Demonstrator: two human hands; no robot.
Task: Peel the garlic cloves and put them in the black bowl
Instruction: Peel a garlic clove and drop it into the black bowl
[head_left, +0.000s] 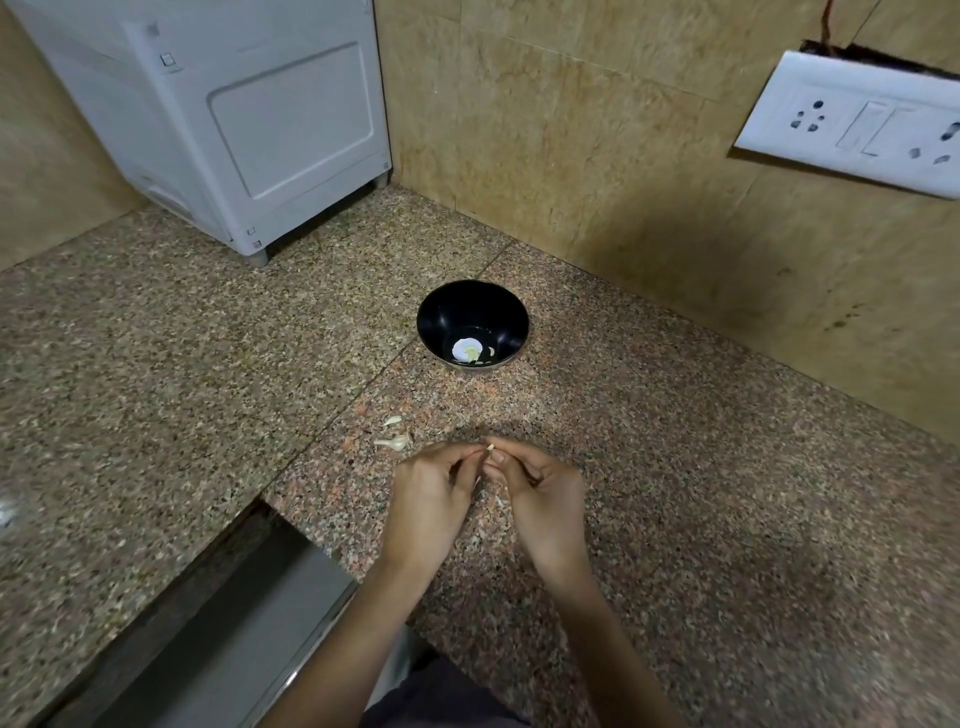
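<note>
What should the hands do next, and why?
Probably peel the skin off the garlic clove before carrying it anywhere. The left hand and right hand both pinch it at their fingertips, above the counter and short of the black bowl farther ahead. How much skin remains is too small to tell. Two other cloves wait to the left.

Speckled granite counter (675, 493) in a beige-tiled corner — white appliance (249, 114) left, socket plate (857, 124) right.

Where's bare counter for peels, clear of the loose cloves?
Free: speckled granite counter right of the round black bowl, toward the tan tiled wall; also left, in front of the white appliance. Crowded: loose garlic cloves beside the left hand.
</note>
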